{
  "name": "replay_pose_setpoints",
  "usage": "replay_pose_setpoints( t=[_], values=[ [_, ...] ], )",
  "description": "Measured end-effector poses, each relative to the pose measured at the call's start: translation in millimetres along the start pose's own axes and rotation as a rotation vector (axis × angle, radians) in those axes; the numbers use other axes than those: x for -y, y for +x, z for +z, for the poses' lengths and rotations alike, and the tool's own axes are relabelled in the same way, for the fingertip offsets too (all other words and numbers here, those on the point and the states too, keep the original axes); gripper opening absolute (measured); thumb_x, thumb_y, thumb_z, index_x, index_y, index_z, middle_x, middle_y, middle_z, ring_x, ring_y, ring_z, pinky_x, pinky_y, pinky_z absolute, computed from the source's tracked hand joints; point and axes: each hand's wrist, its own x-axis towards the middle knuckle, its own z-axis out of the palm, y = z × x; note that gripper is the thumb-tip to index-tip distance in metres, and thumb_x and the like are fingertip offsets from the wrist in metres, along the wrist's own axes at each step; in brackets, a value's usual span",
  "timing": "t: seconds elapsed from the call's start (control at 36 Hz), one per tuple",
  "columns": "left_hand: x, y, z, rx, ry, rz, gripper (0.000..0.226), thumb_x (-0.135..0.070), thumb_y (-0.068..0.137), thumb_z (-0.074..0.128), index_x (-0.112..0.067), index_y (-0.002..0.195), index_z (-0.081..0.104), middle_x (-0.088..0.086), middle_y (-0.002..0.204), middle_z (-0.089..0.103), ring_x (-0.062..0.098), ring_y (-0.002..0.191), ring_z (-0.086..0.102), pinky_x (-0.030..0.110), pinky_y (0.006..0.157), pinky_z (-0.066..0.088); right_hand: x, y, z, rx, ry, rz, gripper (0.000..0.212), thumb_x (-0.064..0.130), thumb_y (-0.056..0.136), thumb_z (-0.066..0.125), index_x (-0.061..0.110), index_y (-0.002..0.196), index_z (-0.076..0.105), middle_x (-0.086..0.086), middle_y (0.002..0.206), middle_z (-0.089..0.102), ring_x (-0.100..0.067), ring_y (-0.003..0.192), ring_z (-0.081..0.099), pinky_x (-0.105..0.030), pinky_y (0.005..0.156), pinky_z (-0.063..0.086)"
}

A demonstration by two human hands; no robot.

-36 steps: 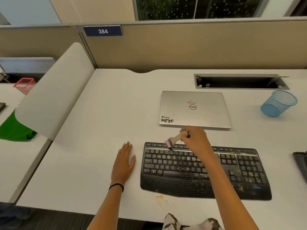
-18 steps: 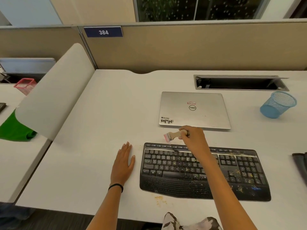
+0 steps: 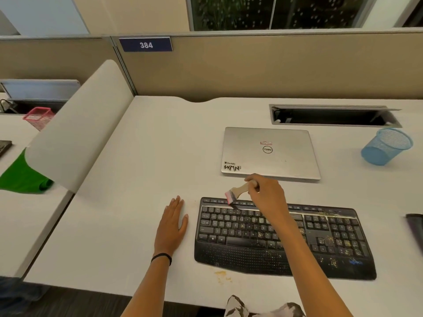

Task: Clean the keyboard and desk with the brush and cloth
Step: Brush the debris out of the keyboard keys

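Note:
A black keyboard [image 3: 320, 243] with yellow crumbs on its keys and wrist rest lies on the white desk [image 3: 142, 156]. My right hand [image 3: 266, 194] grips the wooden handle of a small brush [image 3: 235, 194] whose pink band and dark bristles touch the top key rows at the keyboard's upper left. My left hand [image 3: 171, 227] rests flat on the desk just left of the keyboard, fingers straight. A small yellowish stain [image 3: 220, 274] marks the desk below the keyboard's front edge. A green cloth [image 3: 18, 177] lies on the neighbouring desk at far left.
A shut silver laptop [image 3: 270, 152] sits behind the keyboard. A blue mesh cup [image 3: 384, 146] stands at the right, behind it an open cable slot [image 3: 332, 115]. A curved white divider [image 3: 75, 129] rises at the left. A dark object [image 3: 415, 227] pokes in at the right edge.
The brush lifted off the keys toward the laptop half a second ago and is now back down on the top rows. My left hand has stayed put.

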Motion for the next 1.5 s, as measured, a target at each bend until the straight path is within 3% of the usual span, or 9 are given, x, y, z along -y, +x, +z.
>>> replay_pose_setpoints(
  t=[0.06, 0.28, 0.69, 0.83, 1.0, 1.17, 1.28, 1.39, 1.5],
  values=[
    [-0.5, -0.2, -0.3, -0.001, -0.004, 0.002, 0.066, -0.051, 0.092, 0.022, -0.016, 0.148, 0.027, -0.009, 0.154, 0.017, -0.001, 0.141, 0.007, 0.013, 0.114, -0.001, -1.1, 1.1, -7.9, -0.011, -0.013, 0.010, 0.024, 0.013, 0.092, 0.043, 0.019, 0.101, 0.064, 0.006, 0.068, 0.056, -0.008, 0.053, 0.046, -0.021, 0.049, 0.031],
    [-0.7, 0.0, -0.5, 0.009, 0.003, -0.004, 0.068, -0.053, 0.091, 0.019, -0.016, 0.149, 0.025, -0.010, 0.154, 0.015, -0.001, 0.141, 0.005, 0.013, 0.114, -0.002, -13.6, 2.3, -21.2, 0.010, -0.013, 0.069, 0.023, 0.004, 0.089, 0.044, 0.010, 0.094, 0.066, -0.006, 0.084, 0.066, -0.022, 0.078, 0.063, -0.036, 0.065, 0.051],
    [0.4, 0.3, 0.0, 0.024, 0.007, -0.014, 0.069, -0.054, 0.091, 0.017, -0.017, 0.149, 0.025, -0.010, 0.155, 0.015, -0.001, 0.141, 0.004, 0.013, 0.113, -0.003, -21.0, 2.6, -22.3, -0.126, 0.146, 0.063, 0.021, 0.004, 0.092, 0.044, 0.012, 0.091, 0.064, -0.008, 0.077, 0.067, -0.027, 0.070, 0.066, -0.044, 0.065, 0.053],
    [-1.3, 0.4, -0.7, 0.021, 0.004, -0.015, 0.071, -0.055, 0.090, 0.017, -0.016, 0.149, 0.024, -0.009, 0.155, 0.016, 0.000, 0.142, 0.005, 0.015, 0.114, -0.001, -28.1, 2.4, -26.9, -0.022, 0.014, 0.095, 0.023, 0.006, 0.090, 0.045, 0.015, 0.091, 0.066, -0.004, 0.083, 0.067, -0.019, 0.074, 0.065, -0.037, 0.067, 0.053],
    [-1.8, -0.1, -1.4, 0.021, 0.000, -0.017, 0.070, -0.055, 0.090, 0.018, -0.018, 0.149, 0.025, -0.010, 0.155, 0.017, 0.000, 0.142, 0.006, 0.013, 0.113, -0.002, -30.4, 3.4, -20.0, -0.090, 0.049, 0.090, 0.025, 0.005, 0.093, 0.041, 0.012, 0.095, 0.064, -0.003, 0.081, 0.063, -0.021, 0.075, 0.063, -0.037, 0.068, 0.052],
    [-0.8, 0.3, -0.3, 0.024, 0.005, -0.013, 0.070, -0.055, 0.089, 0.017, -0.018, 0.149, 0.024, -0.013, 0.153, 0.013, -0.002, 0.141, 0.004, 0.011, 0.112, -0.005, -38.9, 3.8, -31.8, -0.171, -0.010, 0.067, 0.025, 0.006, 0.093, 0.040, 0.011, 0.096, 0.064, 0.001, 0.075, 0.059, -0.017, 0.067, 0.049, -0.028, 0.060, 0.035],
    [0.5, 0.6, 0.1, 0.021, 0.006, -0.010, 0.069, -0.053, 0.090, 0.019, -0.016, 0.147, 0.029, -0.008, 0.154, 0.019, 0.001, 0.142, 0.008, 0.011, 0.113, -0.004, -48.0, 5.6, -42.8, -0.132, 0.008, 0.066, 0.024, 0.003, 0.092, 0.041, 0.012, 0.091, 0.064, -0.006, 0.081, 0.066, -0.023, 0.074, 0.062, -0.039, 0.067, 0.051],
    [1.1, 0.2, 0.3, 0.015, 0.009, -0.007, 0.067, -0.052, 0.091, 0.020, -0.015, 0.147, 0.031, -0.007, 0.155, 0.021, 0.002, 0.142, 0.010, 0.011, 0.113, -0.004, -59.8, 4.8, -43.3, -0.130, -0.071, 0.171, 0.025, 0.002, 0.092, 0.040, 0.011, 0.091, 0.063, -0.008, 0.090, 0.066, -0.024, 0.082, 0.060, -0.039, 0.071, 0.050],
    [0.3, 0.8, 0.3, 0.012, 0.010, -0.004, 0.067, -0.052, 0.091, 0.020, -0.015, 0.147, 0.031, -0.006, 0.154, 0.021, 0.002, 0.142, 0.010, 0.010, 0.113, -0.004, -63.2, 2.9, -49.0, -0.242, -0.051, 0.209, 0.026, 0.001, 0.092, 0.039, 0.007, 0.093, 0.064, -0.010, 0.086, 0.067, -0.024, 0.073, 0.058, -0.036, 0.063, 0.047]
  ],
)
